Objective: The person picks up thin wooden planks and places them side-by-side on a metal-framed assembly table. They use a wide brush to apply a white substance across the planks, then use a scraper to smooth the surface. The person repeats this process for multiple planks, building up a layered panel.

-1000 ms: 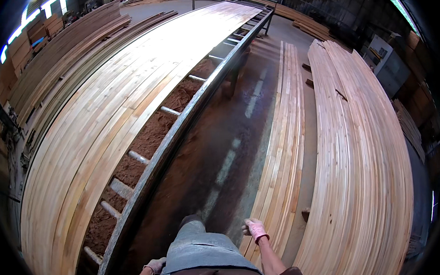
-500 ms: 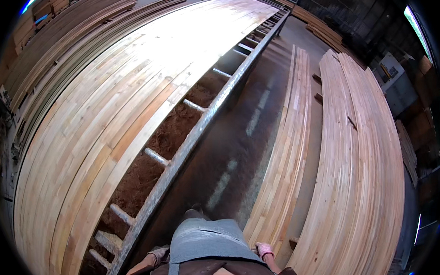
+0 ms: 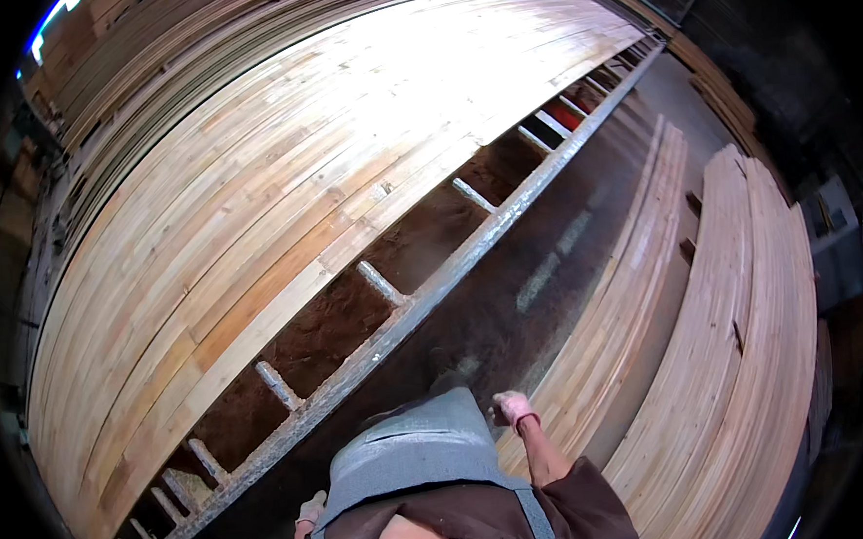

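My right hand [image 3: 513, 410], in a pale pink and white glove with a dark pink cuff, hangs beside the narrow stack of boards [image 3: 606, 348]. Its fingers look curled in, and nothing shows in them. Lower down, by the grey apron [image 3: 417, 451], is my left hand [image 3: 311, 510] in a pale glove. Its fingers are too small and partly turned away to read, but no object shows there. Nearest to that side runs the long metal rail [image 3: 433, 291] of a frame. Light wooden strips [image 3: 244, 230] lie side by side across this frame, forming a broad surface.
Short crossbars [image 3: 381, 282] join the rail, with brown sawdust-like material beneath. Wider board stacks [image 3: 719, 352] stand at right, on the far side of a narrow gap. More planks [image 3: 167, 73] are piled beyond the frame. Dark floor [image 3: 494, 339] runs between rail and boards.
The view has turned left, so the frame and stacks sit farther right and lower. My right hand has come up and forward beside the narrow stack; my left hand still hangs low.
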The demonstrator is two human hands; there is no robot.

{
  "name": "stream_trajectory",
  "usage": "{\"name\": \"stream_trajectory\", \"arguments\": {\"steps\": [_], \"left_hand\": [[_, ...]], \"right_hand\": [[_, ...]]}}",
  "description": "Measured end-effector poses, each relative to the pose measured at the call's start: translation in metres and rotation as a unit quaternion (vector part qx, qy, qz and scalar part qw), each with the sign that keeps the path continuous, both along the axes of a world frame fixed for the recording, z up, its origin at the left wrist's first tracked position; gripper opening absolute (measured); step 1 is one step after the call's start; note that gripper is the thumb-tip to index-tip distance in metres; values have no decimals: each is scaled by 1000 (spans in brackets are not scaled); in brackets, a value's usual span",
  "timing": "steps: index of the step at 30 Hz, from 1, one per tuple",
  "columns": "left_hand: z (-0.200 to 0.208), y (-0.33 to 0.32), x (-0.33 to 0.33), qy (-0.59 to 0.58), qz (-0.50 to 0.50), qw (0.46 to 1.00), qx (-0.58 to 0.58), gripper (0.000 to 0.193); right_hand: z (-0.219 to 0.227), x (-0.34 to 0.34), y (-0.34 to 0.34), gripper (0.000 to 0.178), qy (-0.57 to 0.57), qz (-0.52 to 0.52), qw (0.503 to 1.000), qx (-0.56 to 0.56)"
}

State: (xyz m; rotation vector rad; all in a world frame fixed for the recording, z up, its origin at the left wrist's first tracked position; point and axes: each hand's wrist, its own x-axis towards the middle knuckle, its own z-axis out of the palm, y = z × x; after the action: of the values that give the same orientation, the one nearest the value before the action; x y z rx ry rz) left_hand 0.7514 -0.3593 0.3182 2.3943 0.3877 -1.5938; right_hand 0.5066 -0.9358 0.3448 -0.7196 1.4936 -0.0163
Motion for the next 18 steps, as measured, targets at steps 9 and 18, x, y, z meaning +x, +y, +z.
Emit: {"name": "stream_trajectory", "arguments": {"steps": [9,18], "left_hand": [[75,-121,-149,-15,298,954,-40,44],[134,-196,-250,9,611,790,-42,43]], "right_hand": [[-9,127,-191,23,14,431,872,-232],[-65,182,-129,33,21,930,168,-327]]}}
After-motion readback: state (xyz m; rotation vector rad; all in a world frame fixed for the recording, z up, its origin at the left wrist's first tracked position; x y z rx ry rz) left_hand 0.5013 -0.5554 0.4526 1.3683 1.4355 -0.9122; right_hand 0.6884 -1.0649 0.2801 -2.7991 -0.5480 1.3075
